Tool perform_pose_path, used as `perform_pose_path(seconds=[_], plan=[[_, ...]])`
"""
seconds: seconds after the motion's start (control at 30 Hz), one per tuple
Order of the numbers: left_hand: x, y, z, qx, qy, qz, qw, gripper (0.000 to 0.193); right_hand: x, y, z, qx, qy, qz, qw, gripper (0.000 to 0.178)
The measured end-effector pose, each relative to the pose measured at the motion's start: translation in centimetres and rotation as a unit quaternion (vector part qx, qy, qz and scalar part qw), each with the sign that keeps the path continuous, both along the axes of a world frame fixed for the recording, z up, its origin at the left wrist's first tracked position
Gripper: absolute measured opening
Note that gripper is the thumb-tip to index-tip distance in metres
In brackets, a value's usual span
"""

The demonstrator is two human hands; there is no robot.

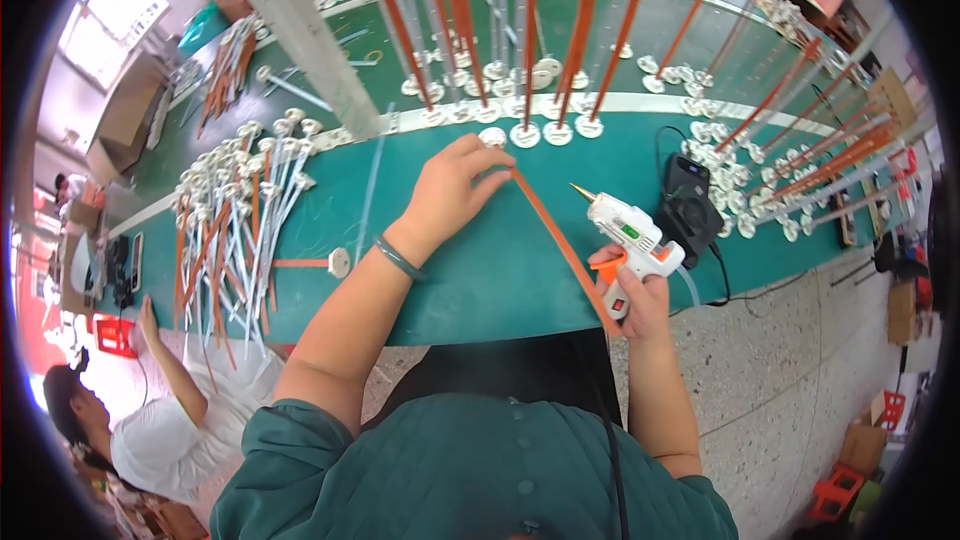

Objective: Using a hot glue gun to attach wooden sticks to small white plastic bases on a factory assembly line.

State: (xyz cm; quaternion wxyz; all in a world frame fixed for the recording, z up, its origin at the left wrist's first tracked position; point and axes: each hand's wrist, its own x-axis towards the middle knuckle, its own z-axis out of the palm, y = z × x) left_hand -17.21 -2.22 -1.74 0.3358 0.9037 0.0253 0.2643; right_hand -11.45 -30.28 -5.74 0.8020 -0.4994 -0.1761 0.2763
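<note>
In my right hand [640,302] is a white hot glue gun [628,225] with an orange trigger, its brass nozzle pointing up and left. A long, thin orange-brown strip [560,240] slants between my hands, its lower end against my right fingers. At its upper end, my left hand [455,190] is closed, thumb and forefinger pinching the strip. A white round base [492,137] lies just beyond the left fingertips and is partly covered. Beside it, several white bases [524,134] carry upright orange-brown or clear strips.
A heap of strips with white bases [245,190] covers the left of the green table [470,285]. One more strip with a base [339,262] lies nearer. Right of the gun sits a black corded device [690,205]. A metal post [300,35] rises behind. A co-worker [170,430] sits at left.
</note>
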Motion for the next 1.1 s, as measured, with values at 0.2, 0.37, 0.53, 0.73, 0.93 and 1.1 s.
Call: perform_pose_path(seconds=[0.2, 0.37, 0.53, 0.73, 0.93, 1.1], plan=[[-0.3, -1.0, 0.9, 0.119, -0.059, -0.061, 0.989, 0.013, -0.5, 0.0, 0.6, 0.049, -0.022, -0.068, 0.996, 0.055], [-1.9, -4.0, 2.5, 0.152, -0.030, -0.115, 0.981, 0.013, -2.0, 2.4, 5.3, 0.080, -0.082, -0.083, 0.990, 0.073], [-2.8, -5.1, 2.7, 0.126, -0.025, -0.129, 0.983, 0.013, -2.6, 3.5, 6.2, 0.027, -0.105, -0.141, 0.984, 0.052], [-10.3, 1.5, 5.4, -0.207, -0.168, 0.135, 0.954, 0.004, -1.3, 2.0, 6.1, -0.011, -0.137, -0.186, 0.973, 0.050], [-33.3, 13.5, 12.6, -0.412, -0.486, -0.270, 0.722, 0.025, -0.4, 2.4, 7.5, -0.012, -0.118, -0.158, 0.980, 0.050], [-22.2, 5.1, 9.4, -0.286, -0.400, 0.207, 0.846, 0.018, -1.2, 3.5, 8.0, -0.020, -0.140, -0.152, 0.978, 0.054]])
